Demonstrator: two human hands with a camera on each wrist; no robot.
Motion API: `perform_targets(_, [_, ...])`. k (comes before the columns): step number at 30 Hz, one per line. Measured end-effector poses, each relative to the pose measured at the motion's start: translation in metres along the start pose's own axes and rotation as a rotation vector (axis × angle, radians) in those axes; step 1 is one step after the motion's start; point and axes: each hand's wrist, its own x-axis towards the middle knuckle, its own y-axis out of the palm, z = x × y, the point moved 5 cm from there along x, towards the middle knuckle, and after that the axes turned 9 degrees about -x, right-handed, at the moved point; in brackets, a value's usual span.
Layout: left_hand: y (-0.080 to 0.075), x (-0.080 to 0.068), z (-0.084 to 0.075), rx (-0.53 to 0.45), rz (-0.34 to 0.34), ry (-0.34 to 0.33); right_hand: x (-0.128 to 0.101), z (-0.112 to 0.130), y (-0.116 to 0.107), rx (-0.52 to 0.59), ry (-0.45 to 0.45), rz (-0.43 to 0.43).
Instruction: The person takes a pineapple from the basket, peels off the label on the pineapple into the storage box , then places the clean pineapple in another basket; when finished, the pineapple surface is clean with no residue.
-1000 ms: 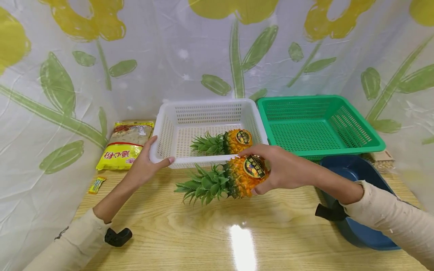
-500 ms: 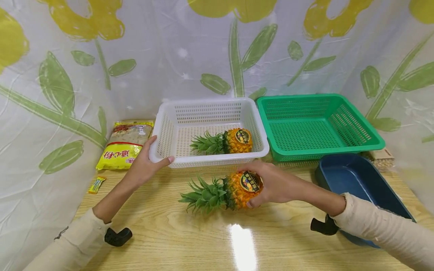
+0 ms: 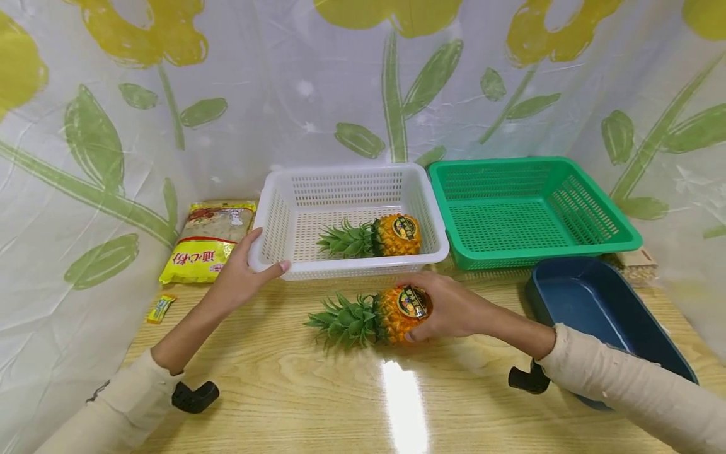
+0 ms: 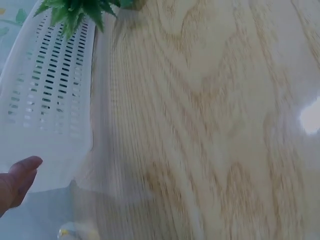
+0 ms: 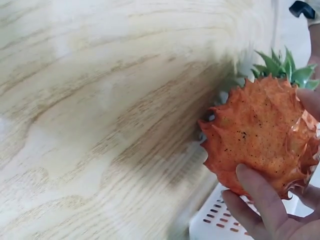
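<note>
In the head view my right hand (image 3: 450, 308) grips the base end of an orange pineapple (image 3: 391, 321) with a round black label. The pineapple lies sideways just in front of the white basket, leaves pointing left; whether it touches the table cannot be told. The right wrist view shows fingers (image 5: 267, 192) curled around its spiky base (image 5: 250, 135). My left hand (image 3: 241, 277) holds the front left corner of the white plastic basket (image 3: 340, 267), thumb over the front rim; its other fingers are mostly hidden. Inside that basket, at its right, lies a second pineapple (image 3: 397, 235).
A green basket (image 3: 510, 230) stands to the right of the white one. In front of it is a dark blue basin (image 3: 590, 309), partly behind my right forearm. At left lie a yellow food bag (image 3: 201, 252) and a small yellow packet (image 3: 161, 309). A patterned curtain (image 3: 255, 94) surrounds the table (image 3: 283, 391).
My right hand has brought the pineapple down and slightly left, from over the white basket's front rim to the table area before it. The left hand stays at the basket's corner.
</note>
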Motion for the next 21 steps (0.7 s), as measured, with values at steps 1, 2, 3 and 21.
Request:
perform_targets(1, [0.000,0.000,-0.001,0.007,0.005,0.010,0.001,-0.001,0.000,-0.006,0.002,0.001])
perform_targets(2, [-0.001,0.000,-0.001,0.017,0.007,0.014,0.001,-0.001,0.000,-0.011,0.005,0.004])
perform_targets(3, [-0.002,-0.001,-0.001,0.027,0.008,0.014,0.002,-0.002,0.000,-0.011,0.009,0.008])
perform_targets(21, [-0.011,-0.031,-0.041,0.012,-0.136,0.279,0.009,-0.003,0.002,-0.032,0.049,0.072])
